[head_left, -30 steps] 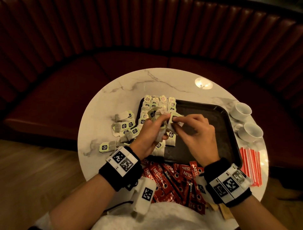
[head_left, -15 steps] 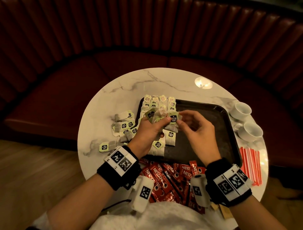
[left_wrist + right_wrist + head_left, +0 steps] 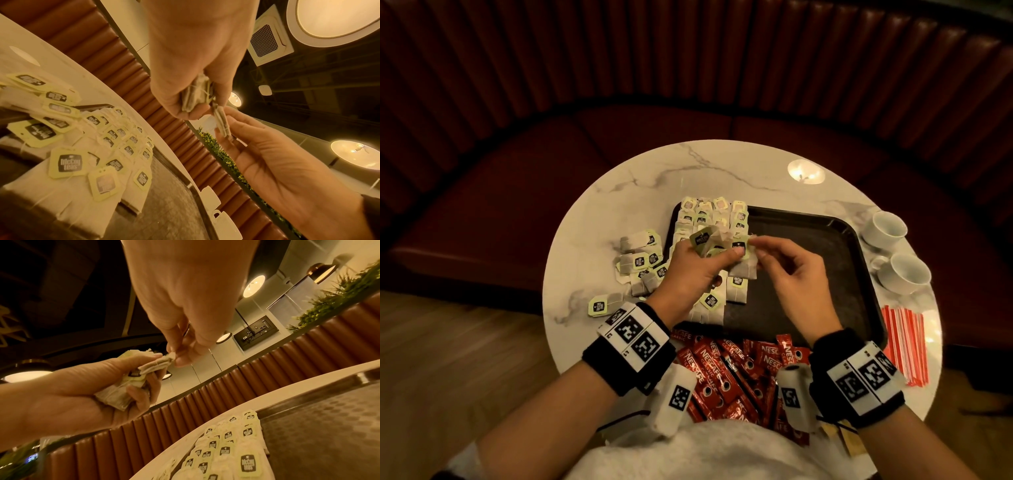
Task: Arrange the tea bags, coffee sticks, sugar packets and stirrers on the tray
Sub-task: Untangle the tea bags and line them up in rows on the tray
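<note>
Fingers (image 3: 141, 395) of the left hand (image 3: 688, 270) were curled round a bunch of tea bags (image 3: 714, 241), the grip closed tight on them above the left part of the tray (image 3: 825, 274). The right hand (image 3: 796, 274) pinched one bag (image 3: 221, 123) at the bunch's right edge between thumb and fingertips, touching the left thumb.

Below the hands, rows of tea bags (image 3: 714, 219) lay flat along the tray's left side, green tags up, from the far rim to the near one. More tea bags (image 3: 640, 262) lay in a loose heap on the table (image 3: 705, 168) just left of the tray, one bag (image 3: 602, 305) a little apart toward the near edge.

Red coffee sticks (image 3: 729, 370) were piled on the table in front of the tray, between the two wrists. Red-striped stirrers (image 3: 904, 346) lay in a bundle right of the tray's near corner. Two white cups (image 3: 893, 250) stood beside the tray's right rim, one behind the other. A few brown packets (image 3: 842, 440) showed near the right wrist, too hidden to tell more.
</note>
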The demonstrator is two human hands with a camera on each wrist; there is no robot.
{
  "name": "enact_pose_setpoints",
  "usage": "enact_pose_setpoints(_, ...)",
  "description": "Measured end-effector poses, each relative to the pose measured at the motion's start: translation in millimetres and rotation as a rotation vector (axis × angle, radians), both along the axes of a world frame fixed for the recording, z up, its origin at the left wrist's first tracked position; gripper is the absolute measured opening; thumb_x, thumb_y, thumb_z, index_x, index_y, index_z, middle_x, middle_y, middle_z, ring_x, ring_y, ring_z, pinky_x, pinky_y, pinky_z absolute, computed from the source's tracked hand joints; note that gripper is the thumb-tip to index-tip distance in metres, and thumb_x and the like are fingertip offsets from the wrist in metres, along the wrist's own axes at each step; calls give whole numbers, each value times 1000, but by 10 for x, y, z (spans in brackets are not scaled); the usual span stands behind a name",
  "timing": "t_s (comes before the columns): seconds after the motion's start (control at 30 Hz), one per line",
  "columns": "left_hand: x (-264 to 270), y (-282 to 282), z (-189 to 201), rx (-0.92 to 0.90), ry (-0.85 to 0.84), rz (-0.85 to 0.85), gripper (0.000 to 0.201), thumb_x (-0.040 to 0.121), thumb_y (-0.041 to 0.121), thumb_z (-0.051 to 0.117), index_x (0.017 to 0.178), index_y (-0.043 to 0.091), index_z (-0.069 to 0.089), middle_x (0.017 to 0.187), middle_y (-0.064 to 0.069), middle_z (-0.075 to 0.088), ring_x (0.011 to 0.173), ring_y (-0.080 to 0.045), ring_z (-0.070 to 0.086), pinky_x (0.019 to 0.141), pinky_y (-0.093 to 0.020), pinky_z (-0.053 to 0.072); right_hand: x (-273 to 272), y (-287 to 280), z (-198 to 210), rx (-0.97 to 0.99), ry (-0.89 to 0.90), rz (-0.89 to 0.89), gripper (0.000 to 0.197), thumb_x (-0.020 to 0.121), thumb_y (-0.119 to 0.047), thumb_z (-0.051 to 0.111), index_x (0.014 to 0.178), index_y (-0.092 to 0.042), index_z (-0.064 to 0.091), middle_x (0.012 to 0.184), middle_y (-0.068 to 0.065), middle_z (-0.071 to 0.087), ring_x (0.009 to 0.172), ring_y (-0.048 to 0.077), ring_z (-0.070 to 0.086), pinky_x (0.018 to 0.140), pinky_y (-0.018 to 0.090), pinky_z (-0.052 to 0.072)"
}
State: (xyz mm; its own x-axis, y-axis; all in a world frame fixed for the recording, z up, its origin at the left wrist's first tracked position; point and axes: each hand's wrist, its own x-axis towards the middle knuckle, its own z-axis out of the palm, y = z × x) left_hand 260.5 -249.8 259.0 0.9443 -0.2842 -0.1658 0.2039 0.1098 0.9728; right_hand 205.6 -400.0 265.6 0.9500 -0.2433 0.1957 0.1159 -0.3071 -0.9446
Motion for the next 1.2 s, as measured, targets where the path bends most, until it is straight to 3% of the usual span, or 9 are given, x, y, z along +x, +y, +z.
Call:
enact_pose_setpoints(0.2, 19, 30, 40, 29, -53, -32, 11, 84, 14, 76, 93, 10, 71, 77, -2, 70, 65, -20, 56, 52, -27, 42, 0, 15, -10, 15, -27, -33, 20, 96, -4, 58, 106, -16, 70, 97, -9, 72, 91, 4, 67, 80, 16, 52)
enact_pose_setpoints(0.37, 61, 78, 65, 65, -34, -86, 19, 85, 13, 75, 100, 3, 68, 75, -2, 69, 54, -8, 56, 47, -20, 40, 7, 39, 2, 75, -70, -39, 18, 96, 1, 56, 109, -8, 65, 100, -9, 69, 92, -7, 64, 78, 9, 47)
enact_pose_setpoints(0.5, 88, 99, 64, 56, -6, -102, 14, 83, 9, 76, 93, 10, 66, 72, 2, 68, 50, -8, 53, 44, -18, 38, 14, 43, -8, 64, -68, -39, 18, 96, -2, 58, 109, -14, 65, 99, -11, 69, 93, -5, 64, 79, 11, 48)
enact_pose_setpoints(0.7, 107, 104, 33, 90, 10, -105, 33, 78, 13, 80, 107, 3, 67, 76, 3, 69, 52, -1, 57, 47, -18, 42, 11, 63, -29, 56, -56, -34, 18, 95, -9, 61, 109, -19, 65, 99, -8, 69, 93, 3, 65, 79, 17, 52)
enact_pose_setpoints(0.87, 109, 100, 32, 36, 81, -91, 41, 75, 12, 83, 110, 1, 67, 74, 4, 70, 56, -4, 58, 48, -20, 41, 21, 46, -20, 76, -56, -38, 18, 95, -9, 62, 110, -17, 64, 100, -5, 69, 94, 4, 65, 79, 19, 53)
enact_pose_setpoints(1.03, 103, 100, 53, -9, 121, -107, 44, 75, 13, 83, 113, 0, 66, 83, -2, 71, 62, -7, 60, 47, -21, 42, 28, 43, -10, 56, -70, -33, 19, 94, -8, 63, 111, -16, 64, 100, -7, 69, 96, 4, 65, 82, 19, 53)
enact_pose_setpoints(1.2, 115, 102, 58, -20, 169, -136, 37, 79, 9, 78, 113, 1, 66, 103, -14, 72, 77, -17, 63, 49, -21, 44, 20, 54, -5, 62, -83, -30, 21, 94, -6, 63, 108, -21, 64, 100, -8, 68, 96, 4, 65, 81, 19, 52)
